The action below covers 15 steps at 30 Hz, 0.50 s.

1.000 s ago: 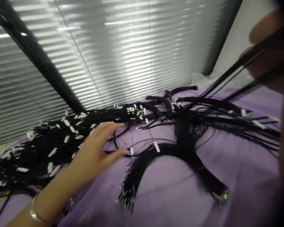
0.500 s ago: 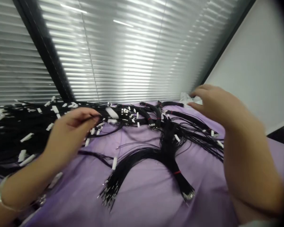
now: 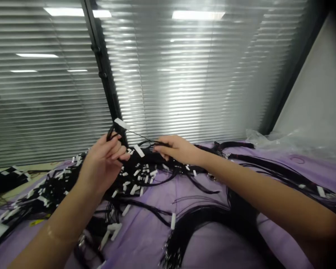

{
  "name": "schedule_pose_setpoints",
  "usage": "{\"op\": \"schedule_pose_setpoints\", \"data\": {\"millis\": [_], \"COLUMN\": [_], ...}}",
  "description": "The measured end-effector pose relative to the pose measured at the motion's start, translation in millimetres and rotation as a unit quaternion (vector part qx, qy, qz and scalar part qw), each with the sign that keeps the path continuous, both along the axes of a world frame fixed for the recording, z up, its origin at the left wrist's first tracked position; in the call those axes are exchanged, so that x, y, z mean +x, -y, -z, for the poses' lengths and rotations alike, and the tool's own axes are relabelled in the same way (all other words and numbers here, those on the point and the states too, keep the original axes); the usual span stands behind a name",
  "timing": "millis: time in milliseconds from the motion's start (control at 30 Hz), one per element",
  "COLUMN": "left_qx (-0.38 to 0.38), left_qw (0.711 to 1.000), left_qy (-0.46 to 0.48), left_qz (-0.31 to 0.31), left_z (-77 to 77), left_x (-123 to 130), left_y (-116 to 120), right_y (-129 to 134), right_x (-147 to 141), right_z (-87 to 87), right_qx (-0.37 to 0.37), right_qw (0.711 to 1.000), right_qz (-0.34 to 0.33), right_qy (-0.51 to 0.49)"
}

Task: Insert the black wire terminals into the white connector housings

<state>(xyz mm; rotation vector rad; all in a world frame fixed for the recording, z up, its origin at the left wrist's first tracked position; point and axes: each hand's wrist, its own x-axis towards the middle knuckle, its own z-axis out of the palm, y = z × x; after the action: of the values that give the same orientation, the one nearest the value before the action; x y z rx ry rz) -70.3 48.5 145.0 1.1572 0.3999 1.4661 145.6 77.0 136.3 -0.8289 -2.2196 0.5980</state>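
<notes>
My left hand (image 3: 105, 158) is raised over the heap with its fingers closed on thin black cables (image 3: 111, 133), which loop up above the fingertips. A white label tag (image 3: 122, 123) hangs on one cable beside it. To its right, my right hand (image 3: 176, 148) pinches black cables (image 3: 154, 142) between thumb and fingers. One thin strand runs between the two hands. Another white tag (image 3: 139, 151) sits just left of the right fingertips. Below both hands lies a heap of black cables with many white tags (image 3: 136, 173).
A thick black cable bundle (image 3: 196, 216) with metal ends curves across the purple cloth (image 3: 145, 239) in front. More bundles (image 3: 280, 170) lie on the right. Clear plastic (image 3: 294, 142) rests at the back right. Window blinds (image 3: 170, 93) rise behind.
My right hand has come from the far right to the middle and now grips cables. My left hand has risen with its cables. The camera view has turned left and upward.
</notes>
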Motion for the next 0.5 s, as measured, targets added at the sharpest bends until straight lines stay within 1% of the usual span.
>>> {"op": "schedule_pose_setpoints", "data": {"millis": [33, 100, 167, 233, 300, 367, 400, 433, 500], "left_qx": [0.009, 0.031, 0.036, 0.017, 0.010, 0.023, 0.041, 0.067, 0.120], "left_qw": [1.000, 0.999, 0.999, 1.000, 0.999, 0.995, 0.991, 0.986, 0.969], "left_qy": [0.009, 0.002, 0.009, -0.005, -0.040, -0.079, -0.095, -0.110, -0.142], "left_qz": [0.004, -0.019, -0.010, -0.015, -0.032, -0.063, -0.081, -0.105, -0.166], "left_z": [-6.9, -17.1, -22.1, -22.9, -21.0, -17.2, -14.8, -12.0, -5.6], "left_x": [-6, -17, -22, -22, -17, -11, -8, -6, -3], "left_y": [4, 14, 22, 27, 30, 31, 31, 31, 32], "right_y": [2, 13, 28, 44, 60, 74, 80, 84, 90], "right_x": [3, 5, 4, 1, -2, -4, -4, -4, -4], "right_z": [-5.0, -13.9, -21.2, -27.4, -32.3, -34.7, -34.5, -33.3, -28.7], "right_qx": [-0.009, -0.021, -0.025, -0.022, 0.016, 0.085, 0.109, 0.116, 0.088], "right_qw": [1.000, 0.998, 0.994, 0.990, 0.989, 0.987, 0.985, 0.983, 0.984], "right_qz": [-0.009, -0.031, -0.050, -0.047, -0.005, 0.055, 0.077, 0.092, 0.103], "right_qy": [-0.021, -0.053, -0.093, -0.134, -0.149, -0.122, -0.109, -0.104, -0.113]}}
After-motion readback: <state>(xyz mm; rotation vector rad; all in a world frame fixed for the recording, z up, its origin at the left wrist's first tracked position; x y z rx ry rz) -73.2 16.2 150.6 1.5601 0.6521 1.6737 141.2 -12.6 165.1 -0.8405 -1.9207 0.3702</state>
